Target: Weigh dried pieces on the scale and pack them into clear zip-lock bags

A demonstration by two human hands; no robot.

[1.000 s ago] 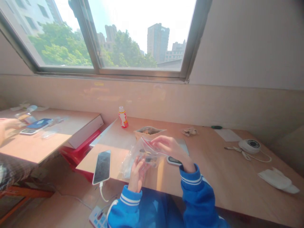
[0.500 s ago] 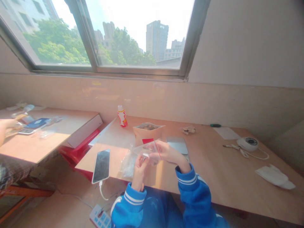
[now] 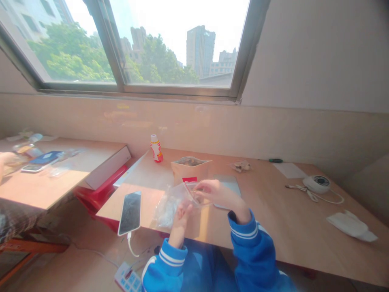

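Note:
A clear zip bag [image 3: 186, 190] with a red strip along its mouth is between my hands, just in front of an open brown paper pouch [image 3: 180, 173]. My left hand [image 3: 181, 217] is closed, its curled fingers on the bag's lower edge. My right hand [image 3: 218, 194] is closed too, its bent fingertips at the bag's mouth by the red strip. Something brownish shows under those fingers, too blurred to name. Several clear plastic bags [image 3: 165, 210] lie on the table beside my left hand. Behind my right wrist lies a flat silver scale [image 3: 232, 185], partly covered.
A drink bottle [image 3: 156, 149] stands behind the pouch. A charging phone [image 3: 130, 213] overhangs the left table edge, above a power strip [image 3: 129, 279]. Rightward lie a small bag of brown pieces [image 3: 241, 166], a white fan [image 3: 317, 183] and tissue [image 3: 351, 225]. A co-worker's hand [image 3: 6, 160] shows far left.
The zip bag has turned and dropped toward the table, its red strip now further left. My right hand has shifted over its mouth; my left hand has moved slightly lower.

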